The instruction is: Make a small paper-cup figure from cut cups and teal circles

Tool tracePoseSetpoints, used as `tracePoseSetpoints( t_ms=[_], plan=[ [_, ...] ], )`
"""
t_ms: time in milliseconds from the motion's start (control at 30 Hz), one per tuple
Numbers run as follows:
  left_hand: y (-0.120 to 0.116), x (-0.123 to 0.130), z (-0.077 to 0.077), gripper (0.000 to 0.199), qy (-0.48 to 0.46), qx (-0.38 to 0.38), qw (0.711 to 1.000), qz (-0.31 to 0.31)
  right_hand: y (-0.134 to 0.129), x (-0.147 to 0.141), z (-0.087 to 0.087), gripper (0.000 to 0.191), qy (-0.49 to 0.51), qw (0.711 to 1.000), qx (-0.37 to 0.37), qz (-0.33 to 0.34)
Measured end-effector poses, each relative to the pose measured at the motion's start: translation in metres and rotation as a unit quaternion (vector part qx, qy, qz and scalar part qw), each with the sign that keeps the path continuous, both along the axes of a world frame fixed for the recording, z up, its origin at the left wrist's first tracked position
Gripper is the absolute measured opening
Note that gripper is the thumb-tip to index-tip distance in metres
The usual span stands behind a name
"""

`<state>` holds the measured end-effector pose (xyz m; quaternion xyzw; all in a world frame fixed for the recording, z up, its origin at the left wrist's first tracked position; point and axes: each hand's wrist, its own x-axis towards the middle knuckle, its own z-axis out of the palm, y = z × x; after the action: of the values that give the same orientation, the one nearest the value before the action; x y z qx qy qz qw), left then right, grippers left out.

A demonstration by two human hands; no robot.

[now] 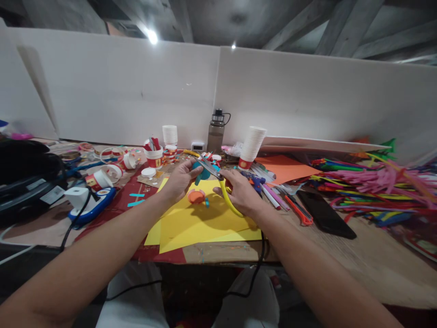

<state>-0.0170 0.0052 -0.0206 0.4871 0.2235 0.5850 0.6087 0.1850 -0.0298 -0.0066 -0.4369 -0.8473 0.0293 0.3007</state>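
Note:
My left hand [184, 178] pinches a small blue-teal paper piece [201, 171] above the yellow sheets. In my right hand [239, 190] are scissors [227, 198] with yellow handles, their blades pointing up and left across the blue piece. Below the hands, on the yellow paper [201, 228], lies an orange round piece [196, 197] with a small teal strip [206, 202] beside it. Two more teal strips [136, 203] rest on the red board to the left.
Paper cup stacks [252, 143] and a bottle [216, 132] stand at the back. On the right lie markers [271, 197], a black phone [326, 214] and pipe cleaners [372, 182]. A blue power strip [93, 208] and cut cups [99, 180] are on the left.

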Motion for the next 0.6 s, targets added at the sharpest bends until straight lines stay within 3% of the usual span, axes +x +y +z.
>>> tracePoseSetpoints(
  t_ms=[600],
  plan=[
    [0.0095,-0.0068,-0.0041,0.024,0.071,0.066,0.995,0.0,-0.0048,0.0014,0.0054,0.05,-0.034,0.999,0.012,-0.002]
  ],
)
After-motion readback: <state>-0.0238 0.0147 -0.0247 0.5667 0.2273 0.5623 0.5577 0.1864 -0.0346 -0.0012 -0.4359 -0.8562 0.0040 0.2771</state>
